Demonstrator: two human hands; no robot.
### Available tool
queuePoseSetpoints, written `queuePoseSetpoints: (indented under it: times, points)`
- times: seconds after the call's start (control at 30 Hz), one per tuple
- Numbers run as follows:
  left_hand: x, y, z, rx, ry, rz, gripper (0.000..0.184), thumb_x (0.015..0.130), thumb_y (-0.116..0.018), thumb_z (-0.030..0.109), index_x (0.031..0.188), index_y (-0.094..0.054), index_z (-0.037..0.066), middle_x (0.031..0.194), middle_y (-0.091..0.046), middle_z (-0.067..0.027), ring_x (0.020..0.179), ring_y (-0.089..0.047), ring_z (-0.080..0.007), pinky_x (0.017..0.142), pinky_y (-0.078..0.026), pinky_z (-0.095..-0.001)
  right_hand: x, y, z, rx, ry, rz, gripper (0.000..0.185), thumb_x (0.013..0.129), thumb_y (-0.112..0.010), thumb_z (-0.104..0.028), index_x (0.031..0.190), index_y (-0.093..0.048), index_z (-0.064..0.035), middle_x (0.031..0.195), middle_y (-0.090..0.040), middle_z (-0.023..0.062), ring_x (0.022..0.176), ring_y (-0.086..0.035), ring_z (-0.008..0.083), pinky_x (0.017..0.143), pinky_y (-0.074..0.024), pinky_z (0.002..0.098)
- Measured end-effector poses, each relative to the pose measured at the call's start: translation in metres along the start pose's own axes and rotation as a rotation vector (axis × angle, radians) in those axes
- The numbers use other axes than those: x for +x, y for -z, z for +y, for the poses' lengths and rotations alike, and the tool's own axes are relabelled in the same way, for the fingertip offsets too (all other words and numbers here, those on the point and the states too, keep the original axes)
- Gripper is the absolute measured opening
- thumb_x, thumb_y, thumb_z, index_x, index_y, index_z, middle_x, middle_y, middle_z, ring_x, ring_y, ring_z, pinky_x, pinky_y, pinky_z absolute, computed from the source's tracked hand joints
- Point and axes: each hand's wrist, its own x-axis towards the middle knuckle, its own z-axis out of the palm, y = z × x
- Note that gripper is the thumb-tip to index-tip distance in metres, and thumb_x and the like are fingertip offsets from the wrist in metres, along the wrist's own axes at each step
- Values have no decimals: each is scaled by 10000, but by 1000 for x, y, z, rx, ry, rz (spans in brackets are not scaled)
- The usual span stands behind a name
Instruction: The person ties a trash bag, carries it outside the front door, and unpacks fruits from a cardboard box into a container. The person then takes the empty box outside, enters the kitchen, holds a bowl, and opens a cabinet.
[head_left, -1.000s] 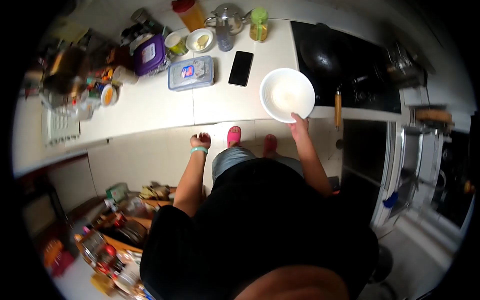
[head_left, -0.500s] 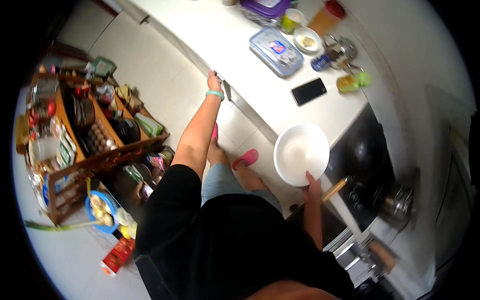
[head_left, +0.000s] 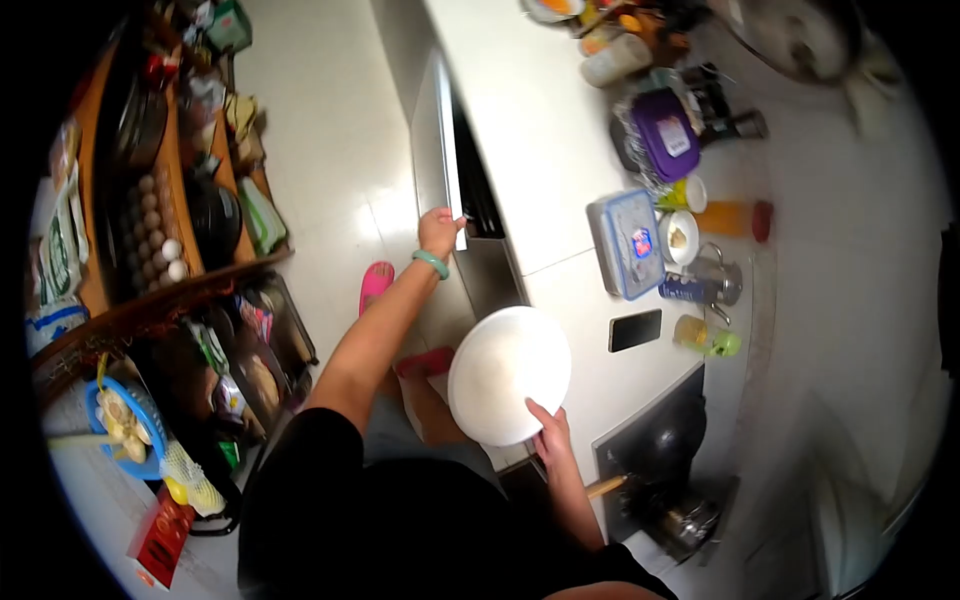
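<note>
My left hand, with a green bangle on its wrist, grips the edge of a cabinet door under the counter. The door stands partly open, and a dark gap with what looks like a rack shows behind it. In my right hand is a large white bowl, held by its near rim with the thumb on the inside. The bowl hangs in front of the counter edge. Its inside looks pale, and I cannot tell whether it contains anything.
On the white counter are a clear lidded container, a phone, a purple-lidded box and several jars. A black stove carries pans at right. Shelves with eggs and a blue basket stand at left.
My left hand has pulled the cabinet door open from the counter front. The view has turned and shifted along the counter. My right hand still holds the white bowl.
</note>
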Motion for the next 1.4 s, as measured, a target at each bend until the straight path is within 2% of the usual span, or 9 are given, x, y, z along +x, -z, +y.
queuePoseSetpoints:
  times: [0.1,0.23,0.37,0.43,0.6,0.73,1.13,1.17,1.4]
  points:
    - [31,70,-26,121,-169,7,245,667,-706,-10,890,-605,-14,711,-611,-57,621,-572,-131,576,-471,-250,25,-35,-10,-77,-119,-23,414,812,-599,-105,1162,-445,53,1068,-568,133,941,-580,200,765,-501,295]
    - [12,148,55,427,-235,198,217,644,-695,-1,858,-665,15,712,-643,-98,613,-599,-175,574,-473,-278,75,-91,-15,-188,-209,-36,354,814,-600,-176,1040,-493,75,822,-614,142,564,-613,185,376,-490,253]
    - [40,201,82,589,-264,314,216,642,-686,31,856,-679,61,728,-648,-96,604,-596,-237,580,-472,-324,136,-134,-8,-209,-246,-92,336,807,-611,-202,1001,-515,55,797,-614,130,556,-594,150,390,-483,224]
    - [55,220,92,654,-395,369,213,641,-691,9,841,-684,83,678,-627,-76,576,-553,-168,545,-436,-283,165,-154,-8,-225,-233,-72,331,810,-606,-197,1006,-515,54,792,-614,127,545,-590,145,382,-476,217]
    - [67,240,114,1009,-702,576,195,663,-671,75,849,-682,131,745,-620,-61,744,-540,-266,680,-428,-339,221,-189,-15,-197,-185,3,305,812,-595,-145,1032,-512,49,786,-617,119,502,-576,132,361,-459,200]
    - [95,260,111,963,-859,685,146,707,-652,135,844,-685,176,726,-599,17,709,-526,-193,670,-422,-307,253,-200,-10,-112,-69,70,269,828,-571,-137,1051,-516,4,804,-623,74,528,-581,108,359,-447,182]
    - [126,294,129,1094,-895,644,179,837,-560,110,971,-666,164,881,-647,9,858,-577,-145,762,-457,-265,291,-183,-25,193,48,176,221,836,-549,-129,1005,-516,10,857,-612,147,465,-496,91,349,-385,138]
    - [124,293,129,1109,-844,643,178,835,-563,113,970,-668,165,878,-646,7,855,-576,-142,757,-456,-262,294,-179,-27,191,61,10,286,843,-544,-165,1054,-508,24,889,-623,131,633,-604,104,395,-439,136]
    - [111,264,135,961,-772,714,248,737,-563,-14,903,-684,124,735,-602,-8,703,-533,-160,667,-446,-276,323,-183,-36,711,122,-37,295,875,-420,-31,1138,-426,103,1091,-538,227,809,-631,246,618,-580,222]
